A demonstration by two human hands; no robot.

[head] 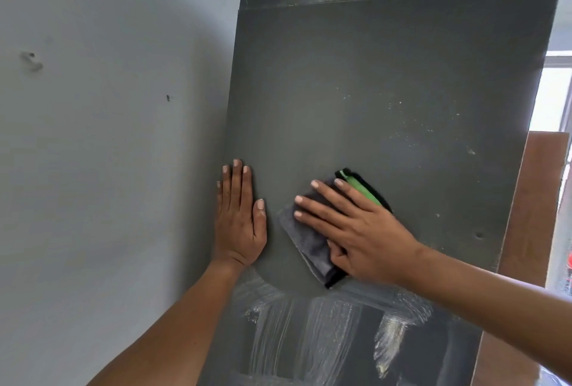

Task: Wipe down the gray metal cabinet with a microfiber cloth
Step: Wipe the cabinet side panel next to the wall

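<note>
Against a pale wall [93, 138], seen from the wearer's head, stands the tall side panel of a gray metal cabinet [387, 91], filling the middle and right of the view. A person's left hand [240, 218] lies flat on the panel near its left edge, fingers straight and close together, thumb out, holding nothing. Their right hand [356, 231] is spread wide, fingers fanned, pressing a folded gray microfiber cloth [309, 243] against the panel's lower middle; the thumb tucks over the cloth's lower edge. A green and black strip [360, 187] shows from under the fingertips, though whether it belongs to the cloth cannot be told. Judging by the surface, the work is partway along: an arc around the hands looks even and matte, while white smeared streaks [325, 333] cover the panel toward its bottom edge, pale specks [411, 125] dot the upper right, and a dusty line runs under the top edge. A brown board [532, 215] leans beyond the right edge. No brand, label or writing is readable anywhere.
</note>
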